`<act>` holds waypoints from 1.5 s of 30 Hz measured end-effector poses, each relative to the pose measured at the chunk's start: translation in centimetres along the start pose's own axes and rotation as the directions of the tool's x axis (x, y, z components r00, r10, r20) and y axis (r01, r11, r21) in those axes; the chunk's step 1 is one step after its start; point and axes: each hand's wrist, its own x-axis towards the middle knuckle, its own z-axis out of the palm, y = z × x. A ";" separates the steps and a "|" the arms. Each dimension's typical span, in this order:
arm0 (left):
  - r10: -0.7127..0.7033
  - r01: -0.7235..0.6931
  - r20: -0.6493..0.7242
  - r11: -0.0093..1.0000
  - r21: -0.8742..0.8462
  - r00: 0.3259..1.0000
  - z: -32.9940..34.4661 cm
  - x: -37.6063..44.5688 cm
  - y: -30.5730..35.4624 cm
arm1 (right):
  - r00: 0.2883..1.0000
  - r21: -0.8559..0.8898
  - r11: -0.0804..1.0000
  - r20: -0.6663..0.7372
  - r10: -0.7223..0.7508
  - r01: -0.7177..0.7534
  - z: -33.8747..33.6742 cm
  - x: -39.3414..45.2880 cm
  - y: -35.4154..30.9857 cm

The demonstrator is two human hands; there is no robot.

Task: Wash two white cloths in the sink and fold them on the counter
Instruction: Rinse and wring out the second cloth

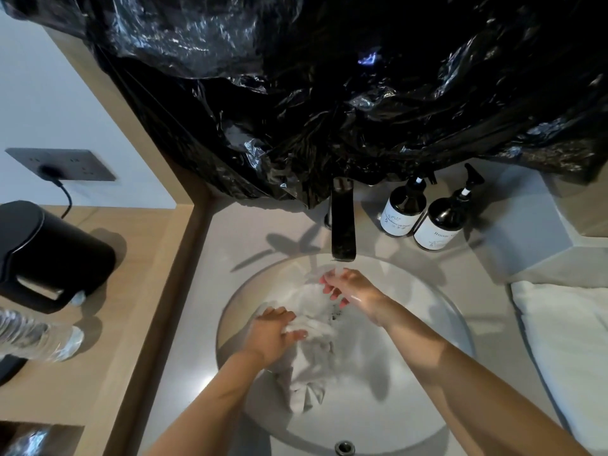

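STEP: rinsing, by judgement | cloth (309,327) in sink (437,311) — bunched, long axis running tap (343,222) to near rim | left hand (274,334) pinching cloth mid-length, nearer | right hand (348,289) fingers spread under stream, touching far end | second cloth: cannot tell
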 end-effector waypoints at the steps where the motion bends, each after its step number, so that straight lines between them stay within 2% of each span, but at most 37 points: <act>1: 0.042 -0.045 -0.021 0.989 -0.140 0.999 -0.1 -0.4 0.0 | 1.000 0.026 1.000 -0.005 0.000 0.000 -0.2 -0.4 0.8; 2: 0.068 -0.084 -0.066 0.954 -0.287 0.995 -0.3 -1.1 0.1 | 1.000 0.063 0.998 -0.013 0.002 -0.002 -0.3 -1.0 1.7; 4: 0.016 -0.100 -0.160 0.840 -0.533 0.987 -0.7 -2.1 1.0 | 0.998 0.135 0.990 -0.045 0.037 -0.030 -0.4 -2.5 3.5; 6: -0.089 -0.069 -0.164 0.644 -0.762 0.982 -1.2 -2.9 2.1 | 0.996 0.144 0.987 -0.045 0.080 -0.073 -0.4 -4.0 5.5; 8: -0.134 -0.049 -0.127 0.476 -0.878 0.983 -2.3 -3.3 2.9 | 0.996 0.162 0.982 0.030 0.089 -0.093 -0.1 -5.3 7.1; 12: -0.118 -0.079 -0.120 0.304 -0.949 0.986 -4.8 -3.2 5.2 | 0.998 0.366 0.929 0.055 0.037 -0.055 1.2 -6.2 7.2; 14: -0.180 -0.063 -0.107 0.233 -0.970 0.978 -5.6 -2.9 6.2 | 0.999 0.441 0.897 0.052 -0.006 -0.017 1.8 -6.3 6.5; 20: -0.271 -0.056 -0.106 0.186 -0.981 0.957 -7.8 -2.2 8.1 | 0.996 0.455 0.887 0.005 -0.087 0.075 2.1 -6.0 5.7; 23: -0.273 -0.063 -0.138 0.265 -0.962 0.952 -8.7 -1.6 8.0 | 0.990 0.488 0.862 -0.029 -0.141 0.137 2.0 -6.0 5.1; 25: -0.225 -0.112 -0.195 0.337 -0.935 0.955 -9.4 -1.4 8.0 | 0.968 0.296 0.927 -0.175 -0.182 0.228 2.1 -5.6 5.0; 27: -0.205 -0.124 -0.217 0.389 -0.913 0.954 -9.8 -1.3 7.9 | 0.937 0.080 0.968 -0.280 -0.206 0.237 1.9 -5.5 4.6; 29: -0.210 -0.119 -0.229 0.434 -0.893 0.950 -9.9 -1.2 7.6 | 0.927 0.145 0.956 -0.315 -0.202 0.257 1.3 -5.6 4.3; 32: -0.220 -0.068 -0.230 0.565 -0.822 0.948 -8.8 -1.2 6.5 | 0.940 0.464 0.831 -0.282 -0.191 0.308 0.2 -6.7 3.3; 34: -0.247 -0.026 -0.237 0.638 -0.769 0.940 -7.7 -1.1 5.7 | 0.949 0.573 0.763 -0.265 -0.173 0.299 -0.6 -7.3 2.8; 35: -0.246 -0.004 -0.222 0.662 -0.750 0.944 -7.1 -1.1 5.4 | 0.951 0.573 0.767 -0.263 -0.162 0.289 -0.9 -7.6 2.5; 37: -0.226 -0.037 -0.280 0.714 -0.699 0.933 -7.2 -2.1 5.8 | 0.949 0.534 0.795 -0.269 -0.162 0.287 -1.5 -8.4 1.7; 38: -0.167 -0.022 -0.183 0.677 -0.736 0.969 -7.1 -2.3 5.6 | 0.947 0.506 0.813 -0.279 -0.163 0.289 -1.7 -8.7 1.4; 39: -0.128 -0.002 -0.140 0.733 -0.680 0.982 -6.6 -2.2 4.7 | 0.943 0.484 0.827 -0.293 -0.157 0.288 -1.8 -9.1 1.0; 40: -0.068 -0.107 -0.263 0.795 -0.598 0.962 -5.6 -2.3 4.3 | 0.941 0.466 0.837 -0.303 -0.153 0.286 -1.8 -9.4 0.6; 41: -0.119 0.004 -0.143 0.783 -0.622 0.982 -5.2 -2.5 4.3 | 0.938 0.451 0.844 -0.307 -0.159 0.290 -1.7 -9.7 0.1; 42: -0.138 0.022 -0.169 0.833 -0.552 0.976 -4.7 -3.0 5.0 | 0.937 0.455 0.838 -0.303 -0.173 0.302 -1.7 -10.0 -0.3; 43: -0.241 0.098 -0.223 0.854 -0.510 0.944 -3.9 -3.0 4.6 | 0.940 0.481 0.823 -0.294 -0.174 0.302 -1.8 -10.3 -0.8; 44: -0.275 0.161 -0.159 0.849 -0.504 0.948 -3.1 -3.2 4.7 | 0.943 0.516 0.801 -0.283 -0.173 0.302 -2.0 -10.4 -1.2; 45: -0.245 0.143 -0.162 0.871 -0.470 0.956 -2.2 -3.3 4.4 | 0.947 0.551 0.777 -0.265 -0.182 0.304 -2.1 -10.8 -1.7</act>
